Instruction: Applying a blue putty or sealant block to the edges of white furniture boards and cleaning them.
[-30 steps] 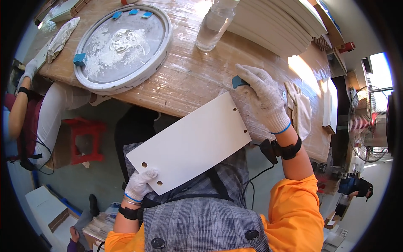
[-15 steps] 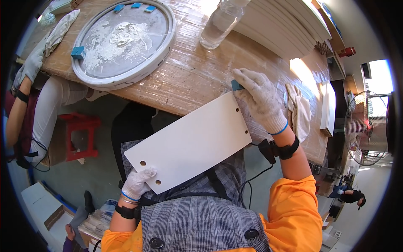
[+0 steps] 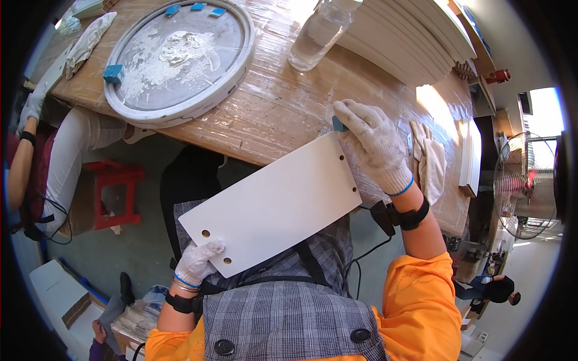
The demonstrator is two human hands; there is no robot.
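A white rectangular board (image 3: pixel 274 204) with two round holes near each short end slants across my lap, its far right corner at the table edge. My left hand (image 3: pixel 199 260), in a whitish work glove, grips the board's near left end, thumb on top beside the holes. At the far right end my gloved right hand (image 3: pixel 374 141) is closed on a small blue block (image 3: pixel 339 124), which it holds against the board's short edge. The right fingers partly cover the block.
On the table (image 3: pixel 271 114) stand a round grey lid (image 3: pixel 144 117) with white paste and several blue blocks, and a clear bottle (image 3: pixel 319 36). White boards (image 3: pixel 403 36) are stacked behind. Spare gloves (image 3: pixel 427 159) lie right. A co-worker's gloved hand (image 3: pixel 33 105) and a red stool (image 3: pixel 117 195) are left.
My hands and the board stay almost still. At the left, the co-worker's gloved hand has shifted a little toward the near left. A distant person at the right has moved slightly.
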